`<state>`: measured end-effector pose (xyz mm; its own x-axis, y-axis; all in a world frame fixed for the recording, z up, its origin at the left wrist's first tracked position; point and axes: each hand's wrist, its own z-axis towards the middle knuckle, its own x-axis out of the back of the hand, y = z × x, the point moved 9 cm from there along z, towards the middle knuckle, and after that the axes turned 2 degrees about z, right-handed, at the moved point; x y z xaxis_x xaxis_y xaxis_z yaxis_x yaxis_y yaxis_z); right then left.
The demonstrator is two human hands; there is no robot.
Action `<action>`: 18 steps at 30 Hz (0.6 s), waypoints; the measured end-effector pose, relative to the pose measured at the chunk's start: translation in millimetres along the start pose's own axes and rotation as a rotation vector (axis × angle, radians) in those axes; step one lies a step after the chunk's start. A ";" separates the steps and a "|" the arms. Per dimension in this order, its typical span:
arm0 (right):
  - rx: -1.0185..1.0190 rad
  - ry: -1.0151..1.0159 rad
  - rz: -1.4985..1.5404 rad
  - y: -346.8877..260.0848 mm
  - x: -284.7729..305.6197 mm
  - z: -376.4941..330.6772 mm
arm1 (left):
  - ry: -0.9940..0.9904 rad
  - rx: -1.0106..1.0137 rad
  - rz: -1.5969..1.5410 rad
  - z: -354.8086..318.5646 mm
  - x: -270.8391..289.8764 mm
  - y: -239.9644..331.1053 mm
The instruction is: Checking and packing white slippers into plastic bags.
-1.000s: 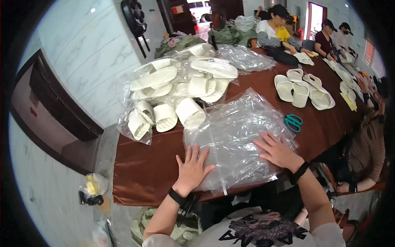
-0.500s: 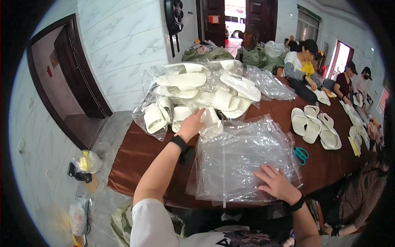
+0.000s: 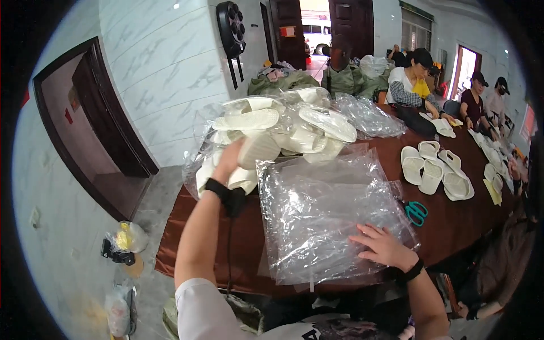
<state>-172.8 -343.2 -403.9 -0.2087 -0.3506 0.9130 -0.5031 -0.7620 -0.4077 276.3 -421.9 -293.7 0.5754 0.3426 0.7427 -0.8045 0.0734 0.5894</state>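
My left hand (image 3: 230, 158) is at the front of a pile of cream slippers and grips one slipper (image 3: 259, 149), tilted up with its sole showing; most of the fingers are hidden behind it. Other slippers (image 3: 246, 119) lie heaped beyond, many in clear plastic. My right hand (image 3: 383, 247) rests with fingers spread on a stack of clear plastic bags (image 3: 323, 209) in front of me, holding nothing.
Teal-handled scissors (image 3: 416, 213) lie right of the bags. Several unwrapped slippers (image 3: 436, 170) stand farther right on the brown-covered table (image 3: 187, 238). People (image 3: 416, 85) work along its far right side. Clear plastic (image 3: 368, 116) lies beside the pile.
My left hand has lifted a slipper from the front of the pile and drawn it slightly left and up. My right hand stays on the bags.
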 end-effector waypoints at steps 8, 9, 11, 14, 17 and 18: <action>0.007 -0.013 0.000 8.1 -2.5 6.9 | 0.487 -0.381 -0.444 -110.1 161.1 13.8; -0.007 -0.019 -0.006 10.5 -3.0 6.6 | 0.550 -0.429 -0.490 -111.9 163.0 28.3; 0.002 -0.016 -0.011 14.7 -6.0 8.4 | 0.437 -0.239 -0.735 -109.7 168.4 29.0; -0.033 -0.045 -0.039 18.0 -2.8 7.5 | 0.383 -0.357 -0.053 -125.5 146.6 133.3; -0.032 -0.039 -0.034 11.8 -1.2 11.2 | 0.275 -0.312 -0.292 -111.1 110.9 137.2; -0.025 -0.052 -0.055 10.2 -3.3 14.6 | 0.168 -0.486 -0.355 -95.5 86.5 183.2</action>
<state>-165.0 -357.7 -411.3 -0.1369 -0.3372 0.9314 -0.5338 -0.7670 -0.3562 164.6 -289.4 -151.9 0.8206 0.3590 0.4446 -0.5665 0.6138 0.5499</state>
